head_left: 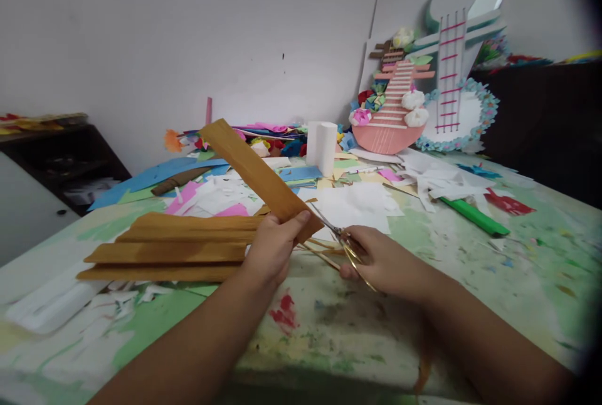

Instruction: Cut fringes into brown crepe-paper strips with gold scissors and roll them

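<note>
My left hand pinches the lower end of a long folded strip of golden-brown crepe paper, which tilts up to the left. My right hand is closed round the gold handles of a pair of scissors. Their silver blades point up and left and reach the strip's right edge by my left thumb; whether the paper lies between them I cannot tell. More golden-brown crepe paper lies in folds on the table, left of my left hand. Thin brown paper scraps lie beneath the scissors.
White paper sheets and coloured scraps cover the middle of the paint-stained table. A white paper roll stands upright behind them. At right lies a green roll. Paper instrument models lean at the back. A white roll lies front left.
</note>
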### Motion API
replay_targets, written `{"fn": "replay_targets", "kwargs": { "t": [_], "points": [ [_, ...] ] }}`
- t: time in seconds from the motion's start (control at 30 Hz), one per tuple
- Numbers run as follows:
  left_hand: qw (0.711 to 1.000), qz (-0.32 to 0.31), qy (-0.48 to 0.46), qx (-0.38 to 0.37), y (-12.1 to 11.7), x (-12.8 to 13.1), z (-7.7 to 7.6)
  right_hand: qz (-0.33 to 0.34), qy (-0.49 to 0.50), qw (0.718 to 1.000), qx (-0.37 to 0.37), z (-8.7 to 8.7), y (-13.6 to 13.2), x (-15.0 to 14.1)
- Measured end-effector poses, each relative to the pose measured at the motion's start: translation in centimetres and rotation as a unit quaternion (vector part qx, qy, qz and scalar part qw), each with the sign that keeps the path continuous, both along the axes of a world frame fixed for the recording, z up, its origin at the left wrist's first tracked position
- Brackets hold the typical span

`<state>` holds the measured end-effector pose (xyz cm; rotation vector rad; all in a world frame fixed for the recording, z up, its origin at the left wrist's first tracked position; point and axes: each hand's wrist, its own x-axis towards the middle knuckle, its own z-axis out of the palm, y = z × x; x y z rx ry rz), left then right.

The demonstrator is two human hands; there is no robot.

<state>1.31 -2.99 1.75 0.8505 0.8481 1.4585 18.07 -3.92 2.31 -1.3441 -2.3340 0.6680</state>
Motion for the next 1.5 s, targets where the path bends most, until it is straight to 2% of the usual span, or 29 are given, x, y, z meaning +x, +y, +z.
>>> {"fn": "replay_targets", "kwargs": {
  "t": [0.23, 0.53, 0.8, 1.33, 1.5],
  "points": [
    [0.998, 0.053, -0.043, 0.013, 0.13, -0.29, 0.46, -0.008, -0.017, 1.000, 0.018, 0.01, -0.22, -0.32],
    [0.999, 0.038, -0.008, 0.019, -0.63, 0.12, 0.32, 0.029, -0.016, 0.999, 0.013, 0.01, -0.44, -0.09],
    [0.994, 0.102, -0.031, 0.003, -0.70, 0.15, 0.98, 0.038, -0.022, 0.999, 0.015, 0.03, -0.39, 0.26],
    [0.997, 0.077, -0.012, 0.024, -0.74, 0.24, 0.62, 0.020, -0.053, 0.998, 0.041, 0.10, -0.48, -0.12],
    [0.996, 0.083, -0.023, 0.011, -0.79, 0.19, 0.75, 0.017, -0.057, 0.997, 0.046, 0.14, -0.62, -0.01]
  ]
}}
